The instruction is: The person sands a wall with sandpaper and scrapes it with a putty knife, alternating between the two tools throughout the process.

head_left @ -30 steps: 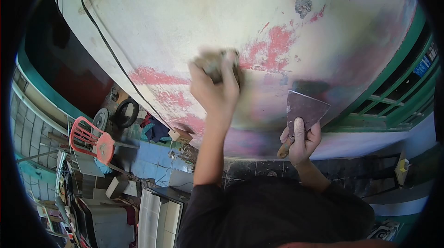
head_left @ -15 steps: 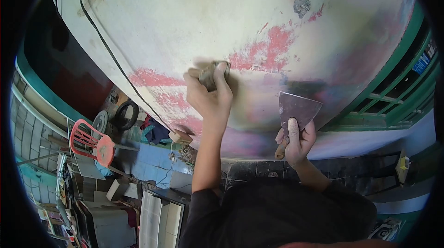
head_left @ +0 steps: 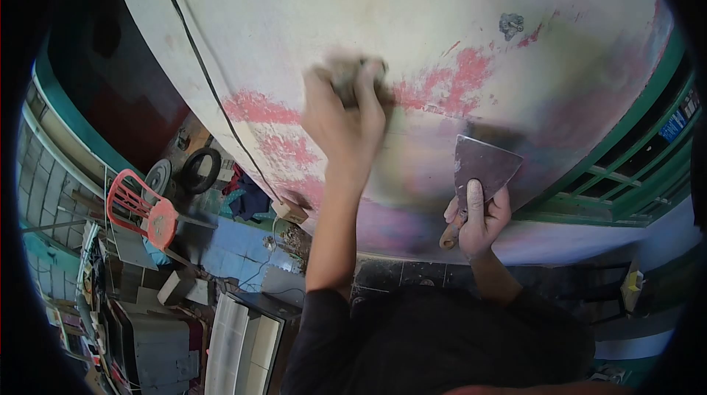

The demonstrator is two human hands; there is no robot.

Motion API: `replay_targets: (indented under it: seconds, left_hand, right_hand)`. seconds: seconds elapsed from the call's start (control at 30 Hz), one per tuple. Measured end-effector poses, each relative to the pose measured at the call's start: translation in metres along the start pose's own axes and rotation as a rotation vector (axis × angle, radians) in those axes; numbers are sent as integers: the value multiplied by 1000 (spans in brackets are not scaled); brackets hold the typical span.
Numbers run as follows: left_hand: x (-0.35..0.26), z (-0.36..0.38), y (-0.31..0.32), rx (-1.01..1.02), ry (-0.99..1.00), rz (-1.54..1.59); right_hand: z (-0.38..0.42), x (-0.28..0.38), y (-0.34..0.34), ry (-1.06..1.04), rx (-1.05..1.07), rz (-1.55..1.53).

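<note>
Nearest, the right grip [head_left: 482,227] is closed round the scraper [head_left: 487,165], thumb flat on the blade and the other fingers behind. The scraper is below the grey patch [head_left: 511,25], blade up, its handle angled down; it has shifted only slightly.

The left grip [head_left: 342,130] is partly closed, fingers and thumb clamped on a brownish pad [head_left: 346,89]; motion blur hides its edges, so it may be a folded cloth or a block. This is the clear change: the pad has moved up the wall [head_left: 294,12] and now sits left of the grey patch and a little lower. That reads as a rubbing stroke in progress, with the pad doing the work and the scraper simply held ready.

On the wall, ragged red paint [head_left: 471,71] shows below and to the left of the grey patch, with more red beyond the left forearm. A dark cable [head_left: 195,49] runs down the wall, well left of the grey patch. The green window frame [head_left: 589,207] is below it and to the right. Farther off, far below and left of the grey patch, are a red chair [head_left: 160,225] and a tyre [head_left: 186,172].
</note>
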State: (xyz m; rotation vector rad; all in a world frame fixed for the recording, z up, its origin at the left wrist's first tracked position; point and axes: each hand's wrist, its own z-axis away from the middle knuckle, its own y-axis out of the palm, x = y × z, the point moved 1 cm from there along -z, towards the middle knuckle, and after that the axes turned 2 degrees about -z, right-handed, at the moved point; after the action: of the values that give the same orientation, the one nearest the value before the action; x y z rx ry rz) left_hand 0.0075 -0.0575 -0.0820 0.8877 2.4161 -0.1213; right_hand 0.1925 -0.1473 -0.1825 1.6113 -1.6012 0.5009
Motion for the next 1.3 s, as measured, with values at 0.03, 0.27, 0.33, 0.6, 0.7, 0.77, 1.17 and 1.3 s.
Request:
replay_targets:
  seconds: [0.03,0.27,0.33,0.6,0.7,0.77,1.17,1.3]
  left_hand:
    - [-7,-22,2,-45,51,61]
    - [21,52,-3,99,-177,113]
    - [15,48,0,82,-173,189]
    - [-12,-21,4,-28,-75,189]
    - [2,25,0,75,-221,172]
    - [17,45,2,114,-244,196]
    - [5,-10,5,-31,-111,211]
    - [12,17,0,38,-86,134]
  right_hand:
    - [1,1,0,-15,6,-10]
    - [5,-4,-4,-2,-22,16]
    - [5,-2,-3,15,-72,26]
    - [-10,10,0,-24,-10,-35]
    - [-27,18,7,-86,-62,0]
    - [-50,36,13,-160,-124,23]
    - [-186,105,45,-869,-310,96]
    - [-191,101,51,-908,-474,7]
